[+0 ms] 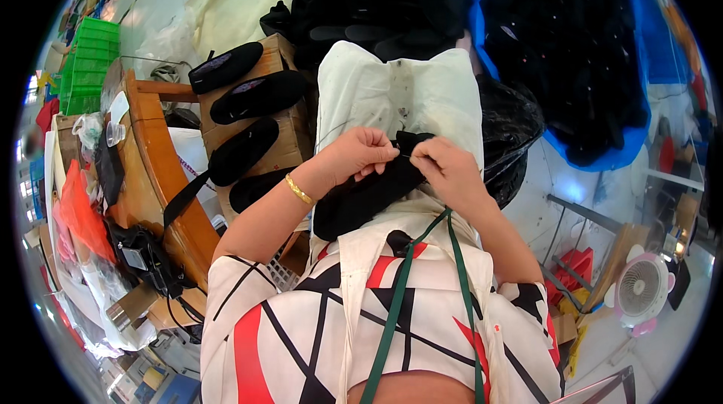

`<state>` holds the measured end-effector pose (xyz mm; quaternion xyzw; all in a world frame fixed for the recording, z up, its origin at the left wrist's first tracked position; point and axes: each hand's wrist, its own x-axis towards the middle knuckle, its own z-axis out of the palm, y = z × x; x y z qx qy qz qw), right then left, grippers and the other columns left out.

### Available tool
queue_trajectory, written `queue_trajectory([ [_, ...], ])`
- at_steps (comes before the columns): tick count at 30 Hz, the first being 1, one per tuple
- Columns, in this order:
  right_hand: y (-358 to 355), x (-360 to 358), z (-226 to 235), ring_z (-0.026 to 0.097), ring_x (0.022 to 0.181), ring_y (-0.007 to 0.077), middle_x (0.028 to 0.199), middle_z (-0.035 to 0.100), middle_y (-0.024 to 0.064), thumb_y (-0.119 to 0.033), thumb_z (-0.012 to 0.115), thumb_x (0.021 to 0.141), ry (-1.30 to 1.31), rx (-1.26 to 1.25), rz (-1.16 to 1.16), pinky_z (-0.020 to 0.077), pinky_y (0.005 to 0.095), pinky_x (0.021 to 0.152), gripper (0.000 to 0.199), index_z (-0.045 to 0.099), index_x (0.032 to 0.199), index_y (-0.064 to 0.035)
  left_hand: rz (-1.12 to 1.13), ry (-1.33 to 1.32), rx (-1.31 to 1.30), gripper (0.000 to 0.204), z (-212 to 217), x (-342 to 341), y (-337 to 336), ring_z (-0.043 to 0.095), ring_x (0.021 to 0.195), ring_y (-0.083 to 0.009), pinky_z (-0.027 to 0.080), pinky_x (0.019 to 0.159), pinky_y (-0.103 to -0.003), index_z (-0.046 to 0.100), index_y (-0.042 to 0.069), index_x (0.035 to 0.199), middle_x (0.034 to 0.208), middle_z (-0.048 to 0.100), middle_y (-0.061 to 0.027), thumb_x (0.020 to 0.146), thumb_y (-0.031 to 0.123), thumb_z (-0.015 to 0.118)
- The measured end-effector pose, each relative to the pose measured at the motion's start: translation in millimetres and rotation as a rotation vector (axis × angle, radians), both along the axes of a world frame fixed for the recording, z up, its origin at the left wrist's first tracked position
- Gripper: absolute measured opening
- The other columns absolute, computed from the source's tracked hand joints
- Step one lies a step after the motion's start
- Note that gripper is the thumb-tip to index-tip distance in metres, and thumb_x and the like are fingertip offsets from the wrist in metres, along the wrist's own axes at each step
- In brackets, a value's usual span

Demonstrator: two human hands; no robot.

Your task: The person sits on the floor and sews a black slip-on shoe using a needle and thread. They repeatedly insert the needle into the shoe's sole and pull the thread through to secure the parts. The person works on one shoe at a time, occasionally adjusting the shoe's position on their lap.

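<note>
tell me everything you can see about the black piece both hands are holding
The black piece is a long, flat, sole-shaped item of soft, matte, felt-like material. It lies slanted across a cream cloth on the person's lap, its lower end toward the left, its upper end at the fingers. The left hand and right hand pinch its upper end together, covering that tip. No stitching or markings can be made out.
</note>
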<state>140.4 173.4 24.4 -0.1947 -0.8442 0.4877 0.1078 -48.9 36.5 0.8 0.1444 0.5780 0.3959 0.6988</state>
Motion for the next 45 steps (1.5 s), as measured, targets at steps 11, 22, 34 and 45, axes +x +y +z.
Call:
queue_trajectory([
  [11, -4.7, -24.7, -30.3, 0.062, 0.071, 0.0277, 0.080, 0.060, 0.0066, -0.013, 0.069, 0.084, 0.049, 0.368, 0.033, 0.0507, 0.0387, 0.061, 0.004, 0.067, 0.087, -0.0118, 0.075, 0.322, 0.087, 0.014, -11.5, 5.6, -2.7, 0.055, 0.062, -0.0061, 0.044, 0.055, -0.022, 0.064, 0.004, 0.088, 0.075, 0.063, 0.0008, 0.094, 0.016, 0.067],
  [22, 22.0, 19.1, -34.8, 0.049, 0.058, 0.0078, 0.072, 0.054, -0.0019, -0.023, 0.055, 0.104, 0.163, -1.120, -0.578, 0.0384, 0.0223, 0.051, 0.014, 0.059, 0.102, -0.0106, 0.196, -0.065, 0.139, 0.014, -16.4, 3.4, -13.3, 0.050, 0.055, -0.0029, 0.040, 0.050, -0.018, 0.061, 0.007, 0.093, 0.076, 0.063, 0.0013, 0.098, 0.020, 0.064],
  [34, 81.8, 108.6, -84.5, 0.037, 0.052, 0.0074, 0.066, 0.045, -0.0041, -0.019, 0.057, 0.102, 0.468, -1.252, -1.048, 0.0327, 0.0232, 0.046, 0.014, 0.054, 0.089, -0.0130, 0.013, 0.485, 0.234, 0.014, -12.3, 4.3, -9.9, 0.053, 0.062, -0.0083, 0.042, 0.057, -0.025, 0.066, 0.004, 0.095, 0.068, 0.056, 0.0006, 0.090, 0.017, 0.069],
  [45, 67.2, 99.7, 8.1, 0.037, 0.051, 0.0058, 0.064, 0.045, -0.0025, -0.018, 0.056, 0.103, 0.614, -1.005, -0.677, 0.0303, 0.0199, 0.045, 0.011, 0.054, 0.096, -0.0097, -0.093, 0.819, 0.241, 0.025, -9.7, 18.0, 14.6, 0.052, 0.064, -0.0126, 0.045, 0.063, -0.027, 0.074, 0.001, 0.097, 0.075, 0.061, -0.0031, 0.078, 0.017, 0.079],
])
